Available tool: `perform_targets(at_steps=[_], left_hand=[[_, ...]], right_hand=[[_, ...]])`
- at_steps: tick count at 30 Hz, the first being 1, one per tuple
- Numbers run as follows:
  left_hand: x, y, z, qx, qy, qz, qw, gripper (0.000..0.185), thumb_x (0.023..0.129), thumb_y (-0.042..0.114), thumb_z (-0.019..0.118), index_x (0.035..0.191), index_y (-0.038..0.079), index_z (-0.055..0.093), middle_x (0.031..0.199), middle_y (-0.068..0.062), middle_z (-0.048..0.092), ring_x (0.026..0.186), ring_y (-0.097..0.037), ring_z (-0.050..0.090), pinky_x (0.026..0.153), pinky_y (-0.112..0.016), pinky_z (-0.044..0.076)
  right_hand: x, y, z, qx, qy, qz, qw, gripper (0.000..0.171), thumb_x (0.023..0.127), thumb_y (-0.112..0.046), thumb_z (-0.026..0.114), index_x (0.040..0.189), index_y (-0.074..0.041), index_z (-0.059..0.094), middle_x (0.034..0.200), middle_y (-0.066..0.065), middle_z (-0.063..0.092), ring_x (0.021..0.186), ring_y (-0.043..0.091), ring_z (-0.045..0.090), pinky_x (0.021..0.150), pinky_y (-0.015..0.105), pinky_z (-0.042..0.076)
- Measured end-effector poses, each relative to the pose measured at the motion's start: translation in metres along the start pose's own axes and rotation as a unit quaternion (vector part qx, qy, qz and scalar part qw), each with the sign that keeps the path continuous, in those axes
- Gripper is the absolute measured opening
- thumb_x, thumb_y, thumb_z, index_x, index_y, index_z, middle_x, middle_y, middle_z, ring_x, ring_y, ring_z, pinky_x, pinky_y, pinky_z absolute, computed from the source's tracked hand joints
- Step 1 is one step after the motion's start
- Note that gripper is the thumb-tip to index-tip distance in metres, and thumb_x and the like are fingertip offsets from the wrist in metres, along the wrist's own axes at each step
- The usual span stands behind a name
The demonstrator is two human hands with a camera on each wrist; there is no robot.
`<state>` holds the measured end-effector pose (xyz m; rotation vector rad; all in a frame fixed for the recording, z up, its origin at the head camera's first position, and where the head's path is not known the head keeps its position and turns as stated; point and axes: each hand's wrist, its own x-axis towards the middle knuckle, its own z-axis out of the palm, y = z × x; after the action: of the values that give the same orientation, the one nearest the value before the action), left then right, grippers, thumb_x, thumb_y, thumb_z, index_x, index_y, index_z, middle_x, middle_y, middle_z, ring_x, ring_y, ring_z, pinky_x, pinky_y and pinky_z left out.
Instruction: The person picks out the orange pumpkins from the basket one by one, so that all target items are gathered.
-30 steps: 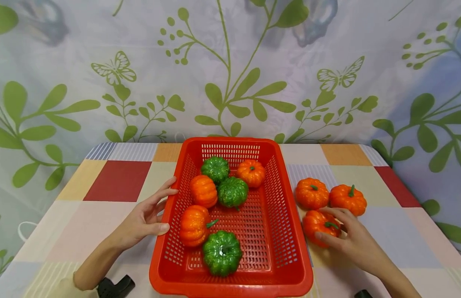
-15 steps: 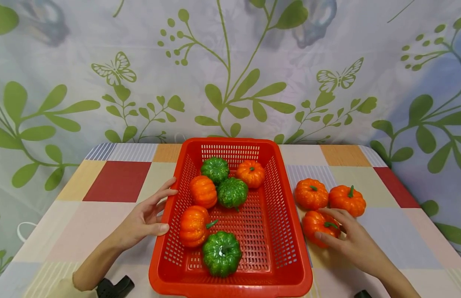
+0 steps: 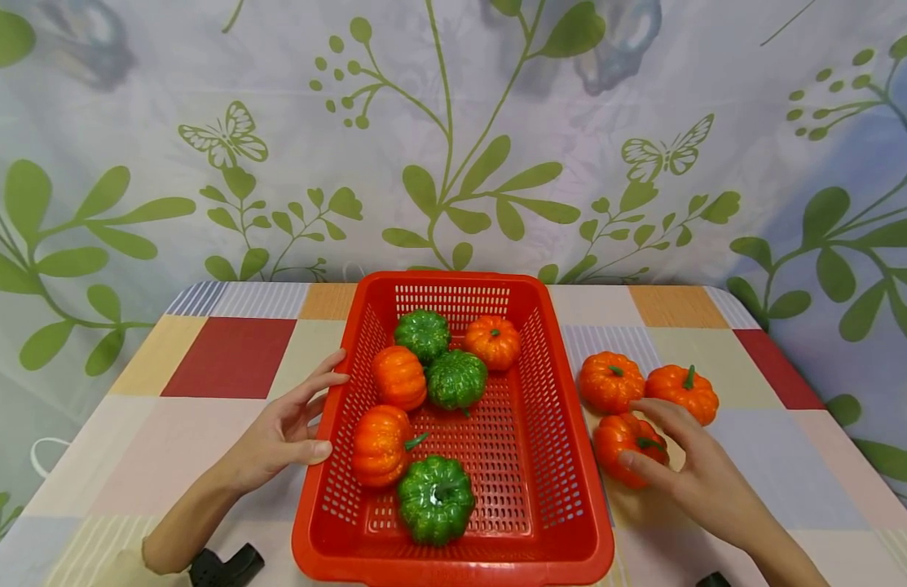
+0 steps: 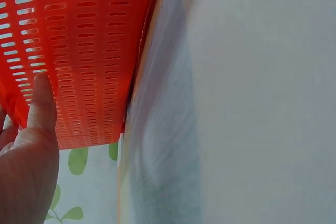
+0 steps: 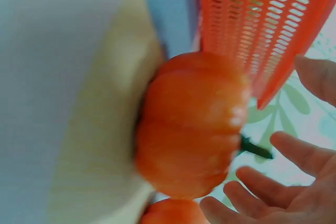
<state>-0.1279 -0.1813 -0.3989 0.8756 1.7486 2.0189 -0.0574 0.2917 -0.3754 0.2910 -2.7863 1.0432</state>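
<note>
A red slotted basket (image 3: 453,281) stands mid-table and holds several orange and green toy pumpkins. My left hand (image 3: 317,412) lies with straight fingers against the basket's left wall (image 4: 79,51); the left wrist view shows a fingertip (image 4: 42,98) on the slots. Three orange pumpkins sit right of the basket. My right hand (image 3: 647,432) arches over the nearest one (image 3: 622,440): the thumb touches its front and the fingers are raised above it. In the right wrist view that pumpkin (image 5: 189,124) lies beside the basket wall (image 5: 252,19), with a gap between it and the spread fingers (image 5: 294,150).
Two more orange pumpkins (image 3: 610,381) (image 3: 682,393) sit just behind my right hand. The table wears a chequered cloth (image 3: 226,359), and a leaf-print curtain (image 3: 453,163) hangs behind it. A black object (image 3: 226,564) lies at the near edge by my left forearm.
My right hand's fingers have lifted off the top of the near orange pumpkin and spread; the thumb stays at its front. The left hand and basket have not moved.
</note>
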Motion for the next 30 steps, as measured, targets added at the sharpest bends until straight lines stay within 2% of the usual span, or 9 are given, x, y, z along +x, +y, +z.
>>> perform_targets(at_steps=[2,3,6,12,18,24,27,30], left_hand=[[0.0,0.0,0.0,0.0,0.0,0.0,1.0,0.063,0.081,-0.005,0.057,0.137,-0.006,0.028,0.153,-0.003,0.0,0.133,-0.03,0.022,0.094,-0.039,0.041],[0.0,0.0,0.0,-0.001,-0.001,0.001,1.0,0.063,0.081,-0.005,0.057,0.137,-0.006,0.027,0.153,-0.003,0.0,0.133,-0.03,0.021,0.094,-0.039,0.041],[0.0,0.0,0.0,-0.002,-0.003,0.0,1.0,0.063,0.081,-0.006,0.057,0.137,-0.006,0.027,0.153,-0.003,0.0,0.133,-0.03,0.021,0.094,-0.039,0.041],[0.0,-0.001,0.0,-0.003,0.0,0.001,1.0,0.063,0.081,-0.006,0.057,0.137,-0.006,0.027,0.153,-0.003,-0.001,0.134,-0.03,0.021,0.094,-0.039,0.04],[-0.001,0.0,0.0,-0.001,0.001,-0.001,1.0,0.063,0.081,-0.005,0.057,0.137,-0.006,0.028,0.153,-0.003,-0.001,0.134,-0.03,0.02,0.094,-0.039,0.041],[-0.001,0.001,0.0,-0.001,0.004,-0.002,1.0,0.063,0.081,-0.005,0.057,0.137,-0.005,0.028,0.153,-0.002,0.0,0.134,-0.031,0.02,0.093,-0.04,0.041],[-0.001,0.001,0.001,0.0,0.004,-0.005,1.0,0.063,0.081,-0.004,0.058,0.137,-0.005,0.028,0.153,-0.002,0.001,0.133,-0.031,0.02,0.092,-0.041,0.042],[-0.001,0.001,0.001,0.001,0.004,-0.005,1.0,0.063,0.081,-0.004,0.057,0.137,-0.005,0.028,0.153,-0.002,0.001,0.134,-0.031,0.02,0.092,-0.041,0.042]], right_hand=[[0.0,-0.005,-0.002,0.004,0.014,-0.011,1.0,0.053,0.076,-0.021,0.075,0.124,-0.014,0.053,0.126,-0.002,0.046,0.114,0.004,0.039,0.086,0.009,0.026],[0.0,-0.008,-0.003,0.01,0.021,-0.017,1.0,0.053,0.076,-0.019,0.075,0.124,-0.013,0.053,0.126,-0.001,0.046,0.114,0.003,0.039,0.086,0.007,0.025],[0.0,-0.019,-0.007,0.019,0.026,-0.02,0.999,0.053,0.076,-0.016,0.075,0.124,-0.015,0.053,0.128,0.0,0.044,0.115,0.001,0.037,0.086,0.007,0.025],[0.002,-0.041,-0.016,0.014,0.015,-0.011,1.0,0.053,0.076,-0.019,0.075,0.124,-0.027,0.052,0.137,-0.008,0.036,0.121,0.006,0.033,0.084,0.008,0.029],[0.008,-0.065,-0.02,0.022,-0.001,-0.032,0.999,0.058,0.075,-0.017,0.075,0.127,-0.03,0.051,0.138,-0.008,0.036,0.126,0.01,0.031,0.087,0.006,0.032],[0.021,-0.092,-0.024,0.069,-0.027,-0.086,0.994,0.062,0.075,-0.01,0.075,0.129,-0.026,0.049,0.138,-0.007,0.038,0.127,0.015,0.032,0.091,0.011,0.035],[0.028,-0.104,-0.025,0.07,-0.036,-0.1,0.992,0.063,0.076,-0.012,0.074,0.131,-0.027,0.047,0.139,-0.007,0.037,0.127,0.015,0.032,0.09,0.015,0.038],[0.036,-0.114,-0.024,0.065,-0.042,-0.106,0.991,0.06,0.077,-0.018,0.074,0.13,-0.03,0.047,0.138,-0.009,0.037,0.126,0.014,0.032,0.092,0.032,0.043]])
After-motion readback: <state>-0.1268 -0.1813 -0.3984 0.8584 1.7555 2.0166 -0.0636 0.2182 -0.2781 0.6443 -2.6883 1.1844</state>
